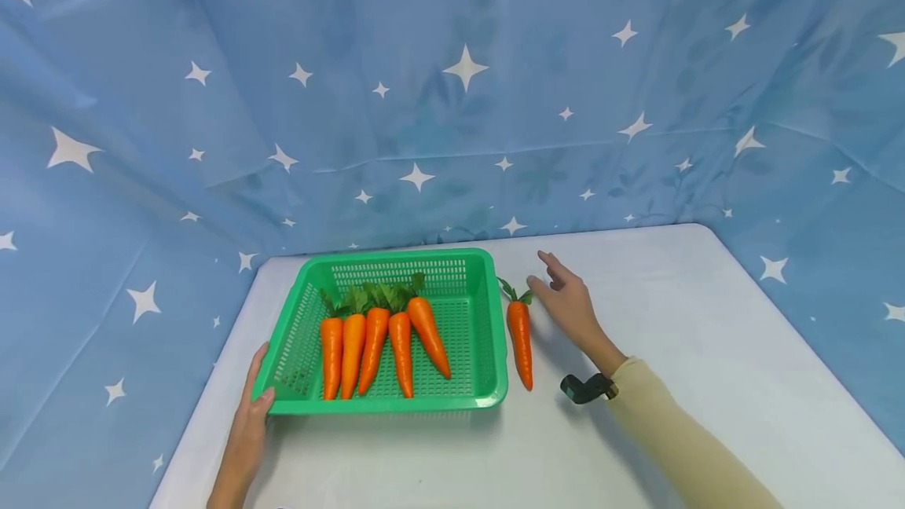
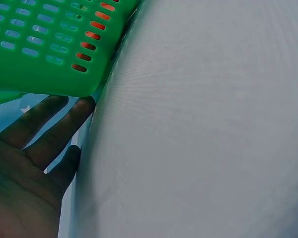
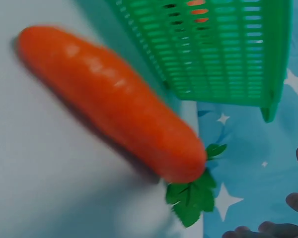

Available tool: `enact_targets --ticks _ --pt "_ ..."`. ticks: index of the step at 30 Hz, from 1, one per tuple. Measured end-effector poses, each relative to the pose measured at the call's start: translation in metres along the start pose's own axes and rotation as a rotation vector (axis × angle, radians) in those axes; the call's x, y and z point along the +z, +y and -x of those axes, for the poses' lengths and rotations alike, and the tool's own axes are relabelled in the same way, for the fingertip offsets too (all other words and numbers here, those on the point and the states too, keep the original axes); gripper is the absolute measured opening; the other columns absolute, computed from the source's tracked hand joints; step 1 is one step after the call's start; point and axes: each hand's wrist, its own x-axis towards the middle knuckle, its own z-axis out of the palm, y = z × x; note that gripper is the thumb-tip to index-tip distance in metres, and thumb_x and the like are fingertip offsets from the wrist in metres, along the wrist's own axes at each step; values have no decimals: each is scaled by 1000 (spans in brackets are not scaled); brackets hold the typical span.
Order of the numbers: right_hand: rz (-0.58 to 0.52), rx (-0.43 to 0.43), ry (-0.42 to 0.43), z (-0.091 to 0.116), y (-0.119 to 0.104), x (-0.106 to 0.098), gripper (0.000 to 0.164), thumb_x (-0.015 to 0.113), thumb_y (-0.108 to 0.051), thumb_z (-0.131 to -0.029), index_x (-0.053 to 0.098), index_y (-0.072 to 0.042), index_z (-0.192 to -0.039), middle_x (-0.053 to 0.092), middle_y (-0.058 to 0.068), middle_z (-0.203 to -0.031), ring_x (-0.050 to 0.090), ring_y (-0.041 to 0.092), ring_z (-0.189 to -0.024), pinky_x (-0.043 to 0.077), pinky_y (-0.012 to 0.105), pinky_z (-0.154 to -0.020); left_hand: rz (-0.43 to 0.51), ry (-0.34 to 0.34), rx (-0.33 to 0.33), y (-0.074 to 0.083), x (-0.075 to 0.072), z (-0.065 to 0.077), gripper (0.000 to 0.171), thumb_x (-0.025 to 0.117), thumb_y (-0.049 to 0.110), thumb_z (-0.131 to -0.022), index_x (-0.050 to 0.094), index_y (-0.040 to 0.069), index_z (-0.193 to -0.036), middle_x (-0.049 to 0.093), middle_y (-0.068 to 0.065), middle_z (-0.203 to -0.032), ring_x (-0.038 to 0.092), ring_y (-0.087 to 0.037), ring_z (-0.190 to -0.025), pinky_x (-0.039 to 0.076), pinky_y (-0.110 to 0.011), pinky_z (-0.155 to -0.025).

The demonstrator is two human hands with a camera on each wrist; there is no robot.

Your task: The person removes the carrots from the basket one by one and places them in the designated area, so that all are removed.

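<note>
Hovering near carrot (image 1: pixel 521 340): right hand (image 1: pixel 568 301)

The basket (image 1: pixel 382 404) looks like glossy plastic to me; the carrot (image 1: pixel 520 344) at its three o'clock has a smooth, waxy shine. The tabletop (image 1: pixel 707 320) is smooth, the curtain (image 1: pixel 424 116) at twelve creased cloth, the sleeve (image 1: pixel 679 430) at four matt cloth.

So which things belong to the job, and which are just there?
Probably the job:
- green basket
- five carrots inside
- loose carrot outside
- left hand, holding the basket
- right hand, near that carrot

Probably just there:
- white table
- starry blue cloth
- black wrist device
</note>
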Motion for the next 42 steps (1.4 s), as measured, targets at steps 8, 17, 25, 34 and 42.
enact_targets --ticks 8,17,25,34,42 --pt "-125 6 -23 -6 -21 -2 61 63 -28 -109 46 -9 -164 36 12 -171 42 38 -151 41 54 -116 -14 8 1 1 1 0 62 30 29 -115 15 24 -175 7 -6 -179 6 -23 -160 3 -54 -123" --pt "-252 -31 -77 -12 -46 7 61 63 -28 -109 45 -9 -164 40 12 -169 45 32 -150 40 53 -117 -8 11 16 2 1 0 62 31 29 -114 16 25 -174 7 -6 -179 2 -27 -161 1 -65 -120" --pt "-302 -73 -119 -17 -69 20 57 63 -25 -109 48 -7 -162 44 12 -166 46 31 -149 40 52 -117 3 3 8 1 2 0 63 33 28 -114 15 27 -174 5 -5 -180 4 -25 -161 3 -61 -122" --pt "-351 -81 -157 -18 -89 36 55 64 -21 -108 50 -5 -160 49 14 -163 49 31 -147 43 48 -115 11 7 5 1 4 2 64 33 28 -114 15 21 -174 6 -5 -180 4 -24 -161 2 -59 -122" --pt "-365 -89 -190 -19 -99 47 55 63 -19 -109 50 -4 -160 48 16 -163 48 32 -148 43 49 -115 -16 9 14 4 2 2 63 33 29 -114 14 21 -174 7 -7 -179 5 -24 -160 3 -61 -121"
